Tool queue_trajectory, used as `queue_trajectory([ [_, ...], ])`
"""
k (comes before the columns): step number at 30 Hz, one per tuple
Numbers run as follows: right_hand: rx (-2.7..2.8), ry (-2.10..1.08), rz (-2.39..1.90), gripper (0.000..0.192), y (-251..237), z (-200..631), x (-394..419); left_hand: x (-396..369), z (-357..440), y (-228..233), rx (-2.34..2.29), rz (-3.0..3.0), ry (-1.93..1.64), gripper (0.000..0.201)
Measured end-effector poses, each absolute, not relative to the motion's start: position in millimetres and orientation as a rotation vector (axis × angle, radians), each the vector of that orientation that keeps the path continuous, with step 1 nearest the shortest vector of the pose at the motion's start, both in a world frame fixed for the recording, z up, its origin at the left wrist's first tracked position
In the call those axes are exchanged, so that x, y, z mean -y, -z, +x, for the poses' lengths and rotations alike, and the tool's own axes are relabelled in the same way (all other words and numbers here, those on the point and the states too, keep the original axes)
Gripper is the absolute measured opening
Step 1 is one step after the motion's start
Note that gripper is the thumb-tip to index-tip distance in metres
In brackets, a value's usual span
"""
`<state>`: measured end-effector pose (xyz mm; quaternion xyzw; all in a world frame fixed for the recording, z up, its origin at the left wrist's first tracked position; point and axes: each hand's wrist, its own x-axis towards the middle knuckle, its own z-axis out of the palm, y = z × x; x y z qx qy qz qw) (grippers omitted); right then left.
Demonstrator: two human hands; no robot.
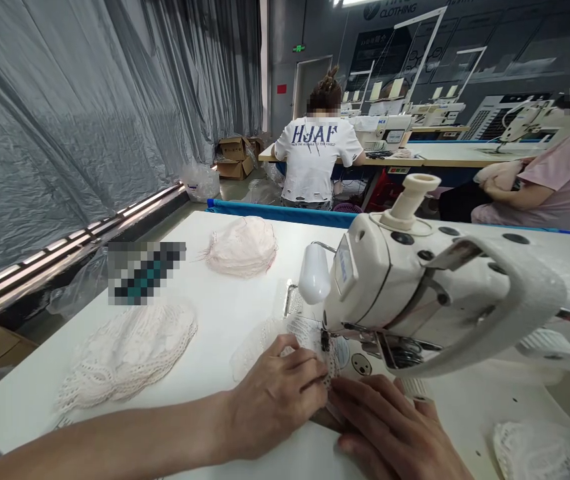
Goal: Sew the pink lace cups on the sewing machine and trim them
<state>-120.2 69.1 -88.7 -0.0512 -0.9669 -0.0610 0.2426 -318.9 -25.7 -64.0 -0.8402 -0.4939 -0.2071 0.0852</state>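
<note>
My left hand (pixel 277 393) presses flat on a piece of white lace fabric (pixel 285 337) lying on the white table (pixel 215 313), fingertips close to the needle of the white sewing machine (pixel 439 293). My right hand (pixel 389 430) lies beside it, fingers flat on the same lace just in front of the presser foot (pixel 325 343). Both hands touch at the fingertips. Part of the lace is hidden under the hands and the machine head.
A pile of lace pieces (pixel 127 357) lies at the left, another pile (pixel 242 247) farther back, more lace (pixel 539 450) at the bottom right. Two people sit at other sewing tables behind. Grey plastic sheeting hangs along the left; cardboard boxes (pixel 235 157) stand beyond.
</note>
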Motion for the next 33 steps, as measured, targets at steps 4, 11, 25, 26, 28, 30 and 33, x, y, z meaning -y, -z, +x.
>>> queue_trajectory([
  [4,2.625,0.107,-0.147,0.027,87,-121,-66,26,-315,63,1.560,-2.518,0.630,0.018],
  [11,2.647,0.116,-0.198,0.029,75,-122,-62,27,-310,62,1.658,-2.537,0.572,0.033],
  [25,2.617,0.201,-0.230,0.033,75,-131,-72,13,-316,63,1.697,-2.461,0.521,0.032],
  [26,2.611,0.211,-0.229,0.034,75,-132,-73,13,-317,62,1.693,-2.456,0.521,0.032],
  [28,2.597,0.235,-0.224,0.035,76,-132,-74,12,-318,62,1.682,-2.452,0.524,0.033],
  [30,2.581,0.263,-0.222,0.036,78,-132,-75,13,-318,61,1.658,-2.447,0.526,0.034],
  [33,2.592,0.291,-0.214,0.036,79,-131,-75,17,-315,61,1.611,-2.433,0.519,0.027],
])
